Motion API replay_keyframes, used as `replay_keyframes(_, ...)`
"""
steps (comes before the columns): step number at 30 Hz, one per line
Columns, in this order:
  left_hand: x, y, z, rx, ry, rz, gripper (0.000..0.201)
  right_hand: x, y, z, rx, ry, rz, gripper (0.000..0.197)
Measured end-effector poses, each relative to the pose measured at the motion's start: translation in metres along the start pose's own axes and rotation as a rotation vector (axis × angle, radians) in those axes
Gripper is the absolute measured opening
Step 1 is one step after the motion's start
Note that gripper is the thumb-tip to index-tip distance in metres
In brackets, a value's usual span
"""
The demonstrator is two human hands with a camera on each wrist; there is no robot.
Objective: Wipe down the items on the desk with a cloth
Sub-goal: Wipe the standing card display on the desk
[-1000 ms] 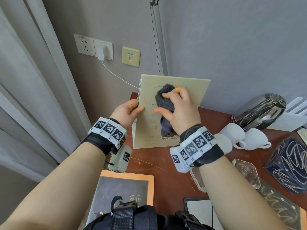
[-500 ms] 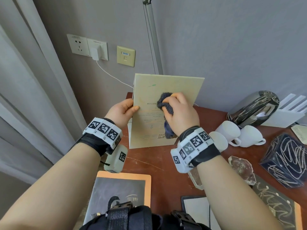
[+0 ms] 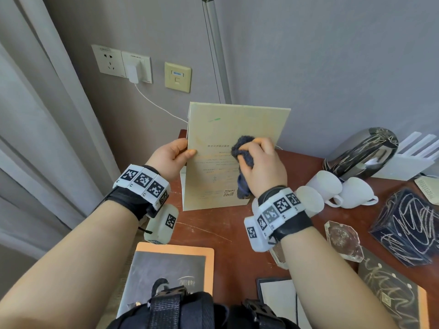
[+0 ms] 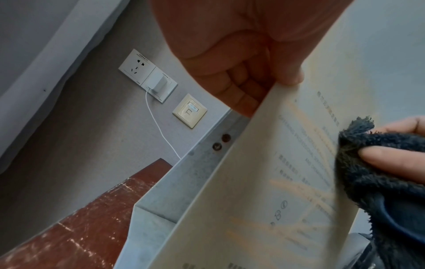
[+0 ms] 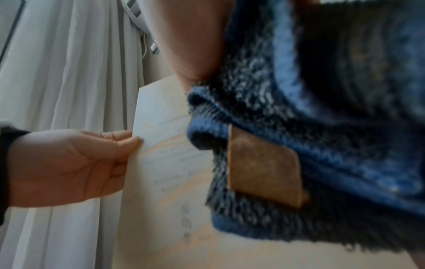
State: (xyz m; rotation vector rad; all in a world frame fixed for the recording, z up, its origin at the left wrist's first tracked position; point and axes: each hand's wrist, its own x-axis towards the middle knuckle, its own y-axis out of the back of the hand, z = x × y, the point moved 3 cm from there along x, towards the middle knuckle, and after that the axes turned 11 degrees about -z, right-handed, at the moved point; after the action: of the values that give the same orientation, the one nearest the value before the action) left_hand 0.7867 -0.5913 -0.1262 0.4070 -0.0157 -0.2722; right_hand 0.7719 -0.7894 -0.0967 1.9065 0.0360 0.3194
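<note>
A flat beige paper bag [image 3: 221, 138] with printed text stands upright on the red-brown desk [image 3: 228, 236] near its back left corner. My left hand [image 3: 177, 154] pinches the bag's left edge, thumb on the front. My right hand [image 3: 260, 162] grips a bunched dark blue fluffy cloth [image 3: 242, 151] and presses it on the bag's front, right of centre. The left wrist view shows the bag [image 4: 253, 182], the cloth [image 4: 372, 163] and my thumb [image 4: 287, 69] on the edge. In the right wrist view the cloth [image 5: 322, 127] fills the frame, with my left hand [image 5: 76, 163] beside the bag [image 5: 165, 163].
White cups [image 3: 342, 188] lie on their sides to the right, behind them a shiny dark kettle [image 3: 363, 150]. A dark patterned box [image 3: 408, 224], a glass ashtray [image 3: 343, 238] and booklets [image 3: 171, 269] sit nearer. Sockets with a charger [image 3: 135, 70] and a lamp pole [image 3: 216, 48] are at the wall.
My right hand has slid the cloth down and to the right across the bag's front. The left hand keeps its hold on the edge.
</note>
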Motion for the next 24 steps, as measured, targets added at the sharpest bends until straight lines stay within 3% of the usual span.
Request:
replay_keyframes(7,0.001,-0.001,0.0,-0.024,0.002,-0.001,0.022,0.025,0.044,0.012,0.19,-0.043,0.305,0.02)
replay_keyframes(9,0.0,-0.002,0.0,-0.029,0.007,0.002,0.02,0.021,0.036,0.015,0.159,-0.052,0.297,0.019)
replay_keyframes(14,0.001,0.0,0.003,0.056,0.008,0.011,0.024,0.003,0.002,0.03,0.091,-0.125,0.081,0.018)
replay_keyframes(16,0.002,-0.001,0.005,0.077,0.005,0.008,0.026,0.006,0.012,0.031,0.112,-0.126,0.103,0.018)
replay_keyframes(20,0.002,-0.002,0.005,0.094,0.013,0.005,0.026,0.024,0.05,0.028,0.205,-0.134,0.283,0.019)
replay_keyframes(24,0.004,-0.002,0.003,0.104,0.009,0.011,0.026,0.028,0.053,0.029,0.19,-0.127,0.284,0.018)
